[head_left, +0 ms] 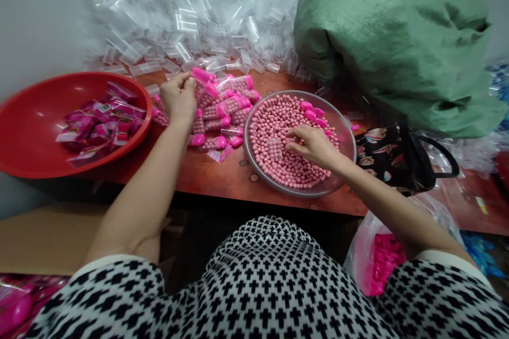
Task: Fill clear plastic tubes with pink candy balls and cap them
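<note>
My left hand (180, 96) is closed at the back left of a pile of clear tubes (227, 105) filled with pink beads and fitted with bright pink caps. Its fingertips are beside a pink cap (203, 74); whatever they pinch is hidden. Over a metal bowl (254, 170) of loose pink beads (274, 116), my right hand (312, 145) has thumb and forefinger apart. Just left of its fingertips, a clear tube of beads (274, 149) lies on the loose beads. Several loose pink caps (312, 110) rest at the bowl's back right.
A red basin (27, 137) at left holds pink wrapped packets (103, 122). Many clear tubes (199, 16) are heaped behind. A large green sack (389, 37) and a black patterned bag (382, 156) stand at right. A plastic bag of pink pieces (385, 259) hangs below the table edge.
</note>
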Demonstrator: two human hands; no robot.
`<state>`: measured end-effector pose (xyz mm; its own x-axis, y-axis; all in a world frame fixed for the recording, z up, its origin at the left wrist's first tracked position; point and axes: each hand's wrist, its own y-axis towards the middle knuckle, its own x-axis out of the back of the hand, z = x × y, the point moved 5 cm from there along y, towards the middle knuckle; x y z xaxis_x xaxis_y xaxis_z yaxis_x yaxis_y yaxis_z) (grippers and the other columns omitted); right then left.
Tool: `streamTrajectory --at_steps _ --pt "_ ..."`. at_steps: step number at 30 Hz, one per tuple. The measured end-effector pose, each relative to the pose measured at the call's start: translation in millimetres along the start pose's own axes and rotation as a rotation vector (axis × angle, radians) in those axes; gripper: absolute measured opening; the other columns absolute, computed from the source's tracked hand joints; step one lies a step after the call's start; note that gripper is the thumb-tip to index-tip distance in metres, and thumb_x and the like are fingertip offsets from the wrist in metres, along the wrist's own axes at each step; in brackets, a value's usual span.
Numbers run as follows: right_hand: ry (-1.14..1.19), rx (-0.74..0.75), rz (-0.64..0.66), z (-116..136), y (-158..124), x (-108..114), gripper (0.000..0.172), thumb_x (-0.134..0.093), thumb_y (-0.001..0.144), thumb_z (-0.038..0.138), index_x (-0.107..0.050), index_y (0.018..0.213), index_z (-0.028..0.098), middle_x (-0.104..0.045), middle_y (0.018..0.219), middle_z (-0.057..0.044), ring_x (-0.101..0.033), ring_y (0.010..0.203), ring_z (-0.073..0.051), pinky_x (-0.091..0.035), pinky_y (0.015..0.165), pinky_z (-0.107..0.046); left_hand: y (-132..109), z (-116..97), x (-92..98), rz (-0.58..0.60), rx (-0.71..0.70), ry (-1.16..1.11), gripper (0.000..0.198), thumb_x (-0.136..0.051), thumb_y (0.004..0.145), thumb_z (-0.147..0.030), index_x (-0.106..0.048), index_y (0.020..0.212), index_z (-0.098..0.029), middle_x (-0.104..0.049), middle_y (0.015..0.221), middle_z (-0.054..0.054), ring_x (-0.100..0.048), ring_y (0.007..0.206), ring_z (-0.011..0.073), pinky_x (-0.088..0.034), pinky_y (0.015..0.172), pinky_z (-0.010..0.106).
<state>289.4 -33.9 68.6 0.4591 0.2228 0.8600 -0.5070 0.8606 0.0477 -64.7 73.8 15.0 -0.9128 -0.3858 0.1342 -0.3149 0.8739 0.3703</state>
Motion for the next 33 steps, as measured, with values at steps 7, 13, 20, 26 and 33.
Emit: streamTrajectory --at_steps 7,13,20,26,33 --pt "-0.132 0.056 0.104 10.5 15.1 -21.1 0.025 -0.073 0.083 0.026 -0.068 0.106 0.018 -0.062 0.111 -0.01 -0.059 0.092 -0.023 -0.044 0.075 -0.032 -50.0 -65.3 -14.8 -0.118 -0.243 0.381 0.03 -0.068 0.087 -0.023 -0.072 0.116 -0.021 -0.07 0.13 0.003 -0.059 0.129 0.0281 -0.042 0.115 0.048" --pt "0.273 -0.06 0.073 7.5 7.7 -11.3 0.013 -0.071 0.08 0.022 -0.06 0.074 0.018 -0.063 0.074 0.0 -0.056 0.072 -0.016 -0.039 0.069 -0.028 -126.4 -140.3 -79.1 0.331 -0.274 0.218 0.034 -0.068 0.09 -0.033 -0.071 0.121 -0.019 -0.075 0.117 0.006 -0.071 0.099 0.0221 -0.056 0.093 0.038" --pt "0.702 -0.108 -0.081 7.3 -34.2 9.9 0.026 -0.073 0.081 0.043 -0.062 0.078 0.02 -0.062 0.071 0.001 -0.052 0.063 -0.013 -0.042 0.06 -0.027 -176.2 -146.8 -125.7 0.713 -0.017 0.025 0.04 -0.066 0.088 -0.036 -0.07 0.123 -0.017 -0.077 0.108 0.009 -0.073 0.095 0.0247 -0.057 0.09 0.038" --pt "0.057 -0.011 -0.162 -38.0 -37.0 52.8 0.016 -0.063 0.091 0.028 -0.072 0.101 0.018 -0.073 0.106 -0.01 -0.064 0.094 -0.024 -0.049 0.085 -0.037 -178.8 -131.7 -145.4 0.675 0.284 -0.388 0.037 -0.076 0.078 -0.04 -0.071 0.106 -0.016 -0.075 0.097 0.007 -0.071 0.083 0.02 -0.062 0.073 0.032" --pt "-0.715 0.077 0.108 -70.7 -20.1 37.9 0.031 -0.044 0.097 0.013 -0.074 0.102 0.013 -0.073 0.106 -0.018 -0.059 0.099 -0.027 -0.042 0.083 -0.038 -178.2 -126.0 -142.7 0.598 0.401 -0.427 0.044 -0.083 0.072 -0.045 -0.073 0.104 -0.017 -0.073 0.101 0.006 -0.07 0.084 0.0198 -0.062 0.068 0.032"
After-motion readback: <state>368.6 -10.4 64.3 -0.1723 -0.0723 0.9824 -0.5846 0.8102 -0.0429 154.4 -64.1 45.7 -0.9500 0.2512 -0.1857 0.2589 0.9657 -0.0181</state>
